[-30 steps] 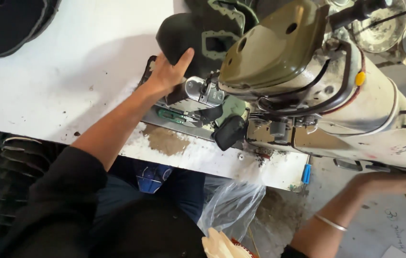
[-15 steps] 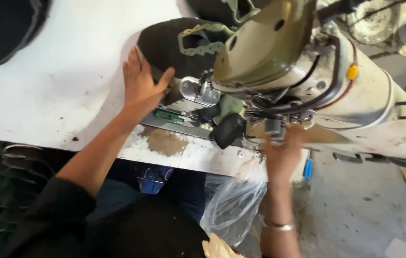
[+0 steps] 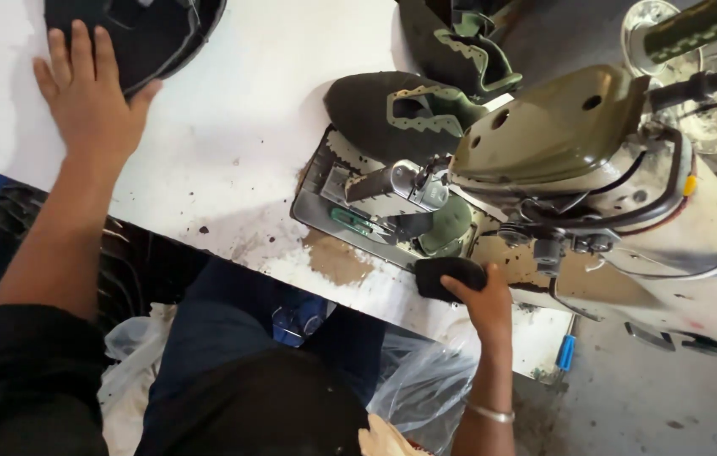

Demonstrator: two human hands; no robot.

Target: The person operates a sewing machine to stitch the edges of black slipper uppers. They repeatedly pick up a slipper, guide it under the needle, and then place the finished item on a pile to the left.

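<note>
Left hand (image 3: 88,97) is laid flat near the far-left corner of the white tabletop (image 3: 232,127). Its fingers (image 3: 80,55) are spread and extended, nothing pinched; the fingertips rest on the edge of a stack of dark cut pieces (image 3: 143,34), which lies just beyond and beside them.

Right hand (image 3: 481,300) is held at the near edge of the tabletop, below the sewing machine (image 3: 595,160). Its fingers are curled around a black knob (image 3: 447,277) at the front of the machine; the grip looks closed, though the fingertips themselves are hidden behind the knob.

Just beyond the right fingers lies the metal plate (image 3: 350,207) with the presser parts. Farther beyond, touching the plate's far side, a dark shoe upper (image 3: 375,105) with green scalloped trim (image 3: 426,110) is seen. It lies flat, matte black, the trim pierced with small holes and cut out in the middle. A second like piece (image 3: 460,46) sits behind it.

Step judged in hand: a fresh piece is being reached for with the left hand while the machine is set by the right. The next move would call for one piece to be separated from the stack by the left fingers and drawn across the tabletop toward the plate, without the pile being dragged along.

Clear plastic bag (image 3: 426,397) is noted below the tabletop edge, near the right wrist.
</note>
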